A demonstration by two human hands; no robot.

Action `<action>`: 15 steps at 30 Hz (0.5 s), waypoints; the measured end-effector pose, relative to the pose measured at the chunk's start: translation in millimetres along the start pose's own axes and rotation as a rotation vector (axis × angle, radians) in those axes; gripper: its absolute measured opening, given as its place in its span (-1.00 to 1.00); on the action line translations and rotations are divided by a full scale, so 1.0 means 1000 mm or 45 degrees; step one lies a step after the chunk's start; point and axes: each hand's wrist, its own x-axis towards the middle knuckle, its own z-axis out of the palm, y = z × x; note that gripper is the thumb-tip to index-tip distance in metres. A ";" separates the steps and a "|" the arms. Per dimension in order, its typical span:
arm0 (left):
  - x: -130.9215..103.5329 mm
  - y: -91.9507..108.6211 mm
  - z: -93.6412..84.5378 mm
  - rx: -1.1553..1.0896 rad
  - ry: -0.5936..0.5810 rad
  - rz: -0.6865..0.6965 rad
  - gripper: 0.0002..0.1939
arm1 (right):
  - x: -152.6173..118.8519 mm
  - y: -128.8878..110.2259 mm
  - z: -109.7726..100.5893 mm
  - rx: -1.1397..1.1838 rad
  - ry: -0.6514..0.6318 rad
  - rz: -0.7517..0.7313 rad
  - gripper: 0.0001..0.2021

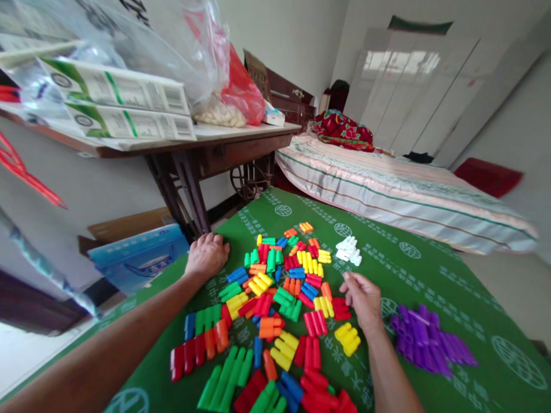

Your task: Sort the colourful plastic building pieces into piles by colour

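My left hand (209, 252) rests at the left edge of the green table (379, 229), fingers curled, with nothing visible in it. My right hand (364, 295) hovers over or rests on the table right of the middle. Its fingers are bent together and hide anything they may hold. Between the hands spread bullet-shaped plastic building pieces, several joined in rows: yellow pieces (284, 350), red pieces (315, 324), green pieces (226, 376), blue pieces (236, 275) and orange pieces (271, 327). A small pile of white pieces (348, 250) lies just beyond my right hand. Purple pieces (426, 338) are heaped to its right.
At the back left a sewing-machine table (224, 150) carries long cartons (129, 106), plastic bags and a red bag (243, 86). A blue bag (142, 258) stands below it. A bed (387, 178) with a red floral blanket (342, 131) is beyond the green table.
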 end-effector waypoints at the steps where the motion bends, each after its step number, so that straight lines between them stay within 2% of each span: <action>1: 0.000 0.000 0.000 -0.002 0.004 0.003 -0.56 | 0.000 0.000 0.000 -0.004 -0.004 0.001 -0.62; 5: 0.001 -0.001 0.000 -0.006 0.004 0.011 -0.54 | 0.001 -0.001 -0.002 -0.059 0.008 -0.030 -0.63; 9: 0.001 -0.001 0.000 -0.010 -0.002 0.014 -0.53 | 0.002 -0.002 -0.003 -0.228 0.041 -0.140 -0.63; 15: 0.001 0.000 -0.001 -0.021 0.006 0.013 -0.52 | -0.004 -0.017 0.003 -0.741 -0.182 -0.391 -0.77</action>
